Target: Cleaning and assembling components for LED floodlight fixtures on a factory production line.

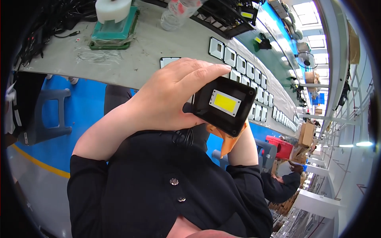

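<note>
My left hand [178,89] grips a square black LED floodlight housing [205,101] by its left side, thumb below and fingers along the top edge. Inside its open face sits a yellow LED panel [225,102] on a white plate with small screws. Beneath the housing hangs orange fabric [225,143], a cloth or a glove; I cannot tell which. My right forearm [243,147] rises behind the light, and the fingers of that hand are hidden by it. A black cable [183,137] dangles under my left hand.
Rows of white square frames with dark edges [241,64] line the grey table [154,45]. Toward the back are a teal block [115,29] with a white roll [113,10], a plastic bottle [171,20], black cables [51,23] and a black crate [228,20]. A co-worker [282,184] sits at right.
</note>
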Action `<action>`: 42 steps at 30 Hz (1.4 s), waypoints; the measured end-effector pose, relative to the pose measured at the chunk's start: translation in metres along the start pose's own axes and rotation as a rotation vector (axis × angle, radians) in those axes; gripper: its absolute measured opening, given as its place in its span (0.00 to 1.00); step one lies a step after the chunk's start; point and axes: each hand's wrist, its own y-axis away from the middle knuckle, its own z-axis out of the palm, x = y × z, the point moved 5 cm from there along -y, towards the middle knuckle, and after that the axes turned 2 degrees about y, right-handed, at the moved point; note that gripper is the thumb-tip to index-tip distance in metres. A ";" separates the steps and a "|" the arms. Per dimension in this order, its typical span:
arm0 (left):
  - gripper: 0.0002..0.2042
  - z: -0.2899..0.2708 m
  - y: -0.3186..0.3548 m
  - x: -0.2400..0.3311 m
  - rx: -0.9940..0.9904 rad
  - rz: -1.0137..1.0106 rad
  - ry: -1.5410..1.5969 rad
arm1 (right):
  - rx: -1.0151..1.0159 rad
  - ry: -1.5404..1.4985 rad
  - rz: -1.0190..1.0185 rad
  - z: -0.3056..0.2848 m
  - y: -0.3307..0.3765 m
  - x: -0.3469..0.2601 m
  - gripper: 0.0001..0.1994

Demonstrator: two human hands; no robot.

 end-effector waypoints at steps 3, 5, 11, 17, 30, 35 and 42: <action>0.40 0.005 -0.003 0.010 -0.027 -0.030 -0.061 | 0.073 0.035 0.053 0.001 0.001 0.000 0.21; 0.40 0.008 -0.004 0.015 0.022 -0.074 -0.040 | 0.113 0.059 0.096 0.008 0.003 0.000 0.21; 0.40 0.016 -0.011 0.028 0.011 0.005 -0.072 | 0.166 0.130 0.162 0.048 0.017 -0.014 0.20; 0.39 0.018 -0.016 0.035 -0.078 -0.017 0.019 | 0.085 0.229 0.026 0.043 0.036 -0.012 0.20; 0.53 0.027 -0.017 0.039 -0.153 -0.067 0.255 | -0.095 0.443 -0.192 0.027 0.027 -0.005 0.21; 0.53 0.029 -0.019 0.043 -0.159 -0.075 0.323 | -0.154 0.528 -0.272 0.023 0.026 -0.001 0.22; 0.54 0.025 -0.018 0.040 -0.168 -0.084 0.319 | -0.202 0.640 -0.387 0.015 0.036 0.005 0.22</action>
